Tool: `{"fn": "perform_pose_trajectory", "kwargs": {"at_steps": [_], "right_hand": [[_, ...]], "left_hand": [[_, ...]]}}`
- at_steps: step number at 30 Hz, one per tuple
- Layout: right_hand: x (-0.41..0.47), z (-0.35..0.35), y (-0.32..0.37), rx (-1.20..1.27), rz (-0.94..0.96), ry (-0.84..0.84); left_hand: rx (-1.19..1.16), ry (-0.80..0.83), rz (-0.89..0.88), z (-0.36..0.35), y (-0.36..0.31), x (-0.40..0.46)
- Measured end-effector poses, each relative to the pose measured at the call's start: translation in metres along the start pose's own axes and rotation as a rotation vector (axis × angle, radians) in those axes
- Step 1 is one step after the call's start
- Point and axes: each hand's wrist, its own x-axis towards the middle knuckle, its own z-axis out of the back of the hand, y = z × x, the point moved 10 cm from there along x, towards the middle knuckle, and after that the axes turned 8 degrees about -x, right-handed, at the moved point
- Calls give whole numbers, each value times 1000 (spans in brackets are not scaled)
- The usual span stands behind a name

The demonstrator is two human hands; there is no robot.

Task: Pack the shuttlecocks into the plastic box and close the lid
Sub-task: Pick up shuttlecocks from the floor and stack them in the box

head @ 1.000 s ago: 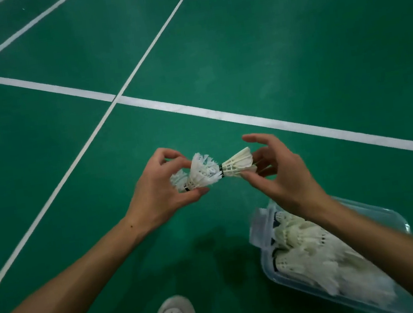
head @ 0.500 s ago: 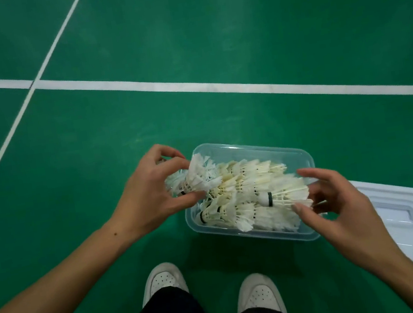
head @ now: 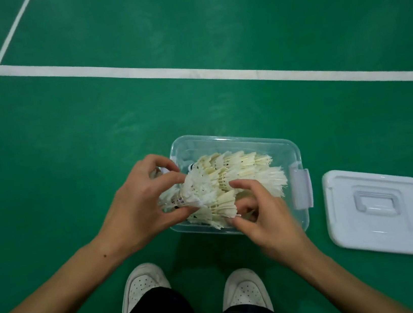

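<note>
Frayed white shuttlecocks [head: 240, 175], clear box [head: 289, 150]

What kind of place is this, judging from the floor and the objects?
Most likely an indoor badminton court: a green court floor with white boundary lines, and many feather shuttlecocks in a clear plastic box on the floor.

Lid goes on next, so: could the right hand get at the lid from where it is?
Probably yes. The lid lies flat on the floor right of the box, with nothing on it or between it and the right hand. That hand is down among the shuttlecocks, though, and would have to let go first.
</note>
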Motion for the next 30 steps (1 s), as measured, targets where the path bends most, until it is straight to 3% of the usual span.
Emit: {"fn": "perform_pose_trajectory", "kwargs": {"at_steps": [7, 13, 18, 23, 30], "right_hand": [[-8, 15, 6, 139, 2, 144], [-18, 69, 44, 81, 145, -127], [-8, 63, 63, 109, 228, -175], [-4, 65, 57, 168, 210, -208], [-33, 107, 23, 168, 164, -398]], "left_hand": [[48, 16, -53, 0, -13, 11], [110, 66, -127, -11, -41, 30], [183, 92, -175, -22, -56, 41], [71, 71, -147, -20, -51, 40], [-113, 7, -59, 4, -30, 35]]}}
